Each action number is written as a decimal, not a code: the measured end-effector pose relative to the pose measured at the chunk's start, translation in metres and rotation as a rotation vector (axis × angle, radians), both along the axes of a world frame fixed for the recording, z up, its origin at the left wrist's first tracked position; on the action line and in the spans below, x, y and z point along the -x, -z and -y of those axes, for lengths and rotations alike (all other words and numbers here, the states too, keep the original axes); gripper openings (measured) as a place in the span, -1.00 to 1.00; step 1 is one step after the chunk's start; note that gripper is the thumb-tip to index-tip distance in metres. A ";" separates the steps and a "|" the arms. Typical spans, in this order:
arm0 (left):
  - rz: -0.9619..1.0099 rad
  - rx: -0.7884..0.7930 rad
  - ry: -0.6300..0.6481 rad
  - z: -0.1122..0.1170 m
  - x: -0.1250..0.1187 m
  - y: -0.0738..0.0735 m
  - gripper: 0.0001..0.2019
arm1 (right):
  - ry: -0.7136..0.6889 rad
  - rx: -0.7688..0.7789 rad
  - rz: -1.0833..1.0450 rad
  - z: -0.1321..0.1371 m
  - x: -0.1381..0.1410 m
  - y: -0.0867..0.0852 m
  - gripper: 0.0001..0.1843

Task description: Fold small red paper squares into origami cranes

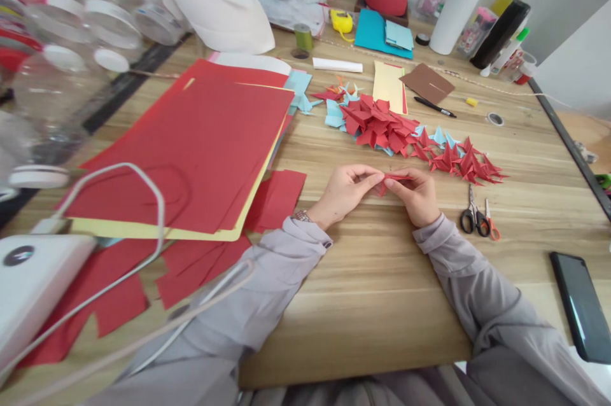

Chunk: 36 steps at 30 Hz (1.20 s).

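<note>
My left hand (pixel 344 191) and my right hand (pixel 416 195) meet above the wooden table (pixel 363 291), both pinched on a small folded piece of red paper (pixel 390 178) held between the fingertips. Just beyond the hands lies a heap of folded red and light-blue paper figures (pixel 382 125), trailing right into more red ones (pixel 465 164). A stack of large red sheets on a yellow sheet (pixel 191 151) lies to the left, with cut red squares (pixel 277 199) beside it.
Scissors (pixel 472 218) and a small orange-handled tool (pixel 491 224) lie right of my hands, a dark phone (pixel 580 304) near the right edge. A black pen (pixel 434 107), brown card (pixel 427 83), paper-towel roll (pixel 458 8), clear plastic bottles (pixel 71 30) and a white device with cable (pixel 28 279) surround the space.
</note>
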<state>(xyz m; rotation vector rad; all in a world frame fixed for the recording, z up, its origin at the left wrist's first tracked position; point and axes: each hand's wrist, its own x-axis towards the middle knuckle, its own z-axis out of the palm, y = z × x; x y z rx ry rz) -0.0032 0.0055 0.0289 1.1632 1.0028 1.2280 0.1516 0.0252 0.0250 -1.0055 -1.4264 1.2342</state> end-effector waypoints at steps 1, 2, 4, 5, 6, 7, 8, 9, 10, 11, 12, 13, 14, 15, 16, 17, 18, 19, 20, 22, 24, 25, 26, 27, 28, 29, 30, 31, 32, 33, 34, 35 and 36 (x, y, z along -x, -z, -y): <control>-0.009 -0.003 0.002 0.000 0.000 0.000 -0.76 | 0.003 -0.021 0.012 0.000 0.000 -0.001 -0.71; -0.017 -0.005 0.004 0.000 0.000 0.000 -0.76 | 0.007 -0.038 0.025 0.000 0.000 -0.001 -0.72; -0.031 -0.011 0.011 -0.001 0.001 0.000 -0.77 | 0.013 -0.065 0.045 -0.001 -0.001 -0.001 -0.74; -0.038 -0.017 0.017 -0.001 0.001 -0.001 -0.77 | 0.016 -0.075 0.050 -0.001 -0.001 0.000 -0.75; -0.044 -0.025 0.024 -0.001 0.002 -0.001 -0.77 | 0.018 -0.083 0.052 -0.002 -0.002 0.000 -0.76; -0.046 -0.032 0.030 -0.001 0.002 -0.001 -0.77 | 0.016 -0.090 0.050 -0.002 -0.002 0.001 -0.76; -0.043 -0.034 0.034 -0.001 0.002 -0.002 -0.76 | 0.011 -0.094 0.045 -0.002 -0.002 0.001 -0.77; -0.032 -0.029 0.035 -0.001 0.002 -0.002 -0.76 | 0.005 -0.095 0.041 -0.002 -0.003 0.001 -0.78; -0.014 -0.017 0.033 0.000 0.002 -0.002 -0.76 | -0.003 -0.094 0.038 -0.002 -0.003 0.001 -0.79; 0.007 -0.004 0.028 0.000 0.002 -0.002 -0.76 | -0.011 -0.090 0.035 -0.002 -0.003 0.001 -0.80; 0.026 0.007 0.023 0.000 0.002 -0.002 -0.77 | -0.015 -0.083 0.032 -0.002 -0.002 0.000 -0.82; 0.041 0.013 0.019 0.001 0.001 -0.002 -0.78 | -0.015 -0.075 0.026 -0.002 -0.002 0.000 -0.83; 0.048 0.014 0.017 0.001 0.001 -0.002 -0.78 | -0.013 -0.067 0.018 -0.001 -0.002 0.000 -0.83; 0.049 0.011 0.013 0.001 0.000 -0.001 -0.78 | -0.011 -0.057 0.006 -0.001 -0.002 0.000 -0.84; 0.045 0.010 0.008 0.001 0.000 -0.001 -0.78 | -0.016 -0.044 -0.013 -0.001 -0.001 0.000 -0.83; 0.043 0.014 -0.008 0.000 -0.001 0.000 -0.78 | -0.029 -0.026 -0.036 0.000 -0.001 0.001 -0.82; 0.045 0.023 -0.031 0.000 -0.001 0.000 -0.78 | -0.043 -0.008 -0.063 0.000 -0.001 0.002 -0.81; 0.051 0.035 -0.058 0.000 -0.001 0.001 -0.78 | -0.052 0.011 -0.092 0.000 -0.001 0.003 -0.79; 0.061 0.046 -0.079 -0.001 -0.001 0.001 -0.78 | -0.052 0.025 -0.119 0.000 -0.001 0.004 -0.79; 0.076 0.059 -0.091 -0.002 -0.001 0.002 -0.79 | -0.028 0.038 -0.147 -0.001 -0.001 0.006 -0.81; 0.066 0.053 -0.072 -0.002 -0.001 0.003 -0.80 | -0.001 0.039 -0.142 -0.001 -0.001 0.006 -0.83; 0.059 0.049 -0.067 -0.002 -0.001 0.003 -0.81 | 0.002 0.039 -0.133 -0.001 -0.001 0.005 -0.83; 0.057 0.048 -0.061 -0.002 -0.001 0.003 -0.81 | 0.002 0.038 -0.126 -0.001 -0.001 0.004 -0.82; 0.062 0.050 -0.054 -0.002 -0.001 0.002 -0.81 | -0.002 0.036 -0.121 0.000 -0.001 0.002 -0.82; 0.071 0.053 -0.043 -0.002 -0.001 0.002 -0.80 | -0.012 0.034 -0.119 0.000 0.000 0.001 -0.81; 0.077 0.054 -0.027 -0.002 -0.001 0.001 -0.79 | -0.026 0.034 -0.117 0.001 0.000 0.000 -0.81; 0.079 0.054 -0.011 -0.002 -0.001 0.001 -0.78 | -0.043 0.035 -0.116 0.001 0.001 0.000 -0.81; 0.074 0.052 0.006 -0.002 -0.001 0.001 -0.77 | -0.056 0.037 -0.118 0.001 0.001 0.000 -0.81; 0.063 0.049 0.020 -0.002 -0.001 0.001 -0.77 | -0.065 0.040 -0.122 0.002 0.002 0.000 -0.81; 0.052 0.046 0.031 -0.002 -0.001 0.001 -0.76 | -0.065 0.041 -0.128 0.002 0.002 0.001 -0.82; 0.044 0.046 0.040 -0.002 -0.001 0.001 -0.75 | -0.057 0.036 -0.133 0.002 0.002 0.001 -0.82; 0.041 0.047 0.045 -0.003 -0.001 0.001 -0.75 | -0.042 0.026 -0.135 0.002 0.002 0.002 -0.83; 0.040 0.050 0.046 -0.003 -0.001 0.002 -0.75 | -0.025 0.013 -0.136 0.002 0.002 0.003 -0.84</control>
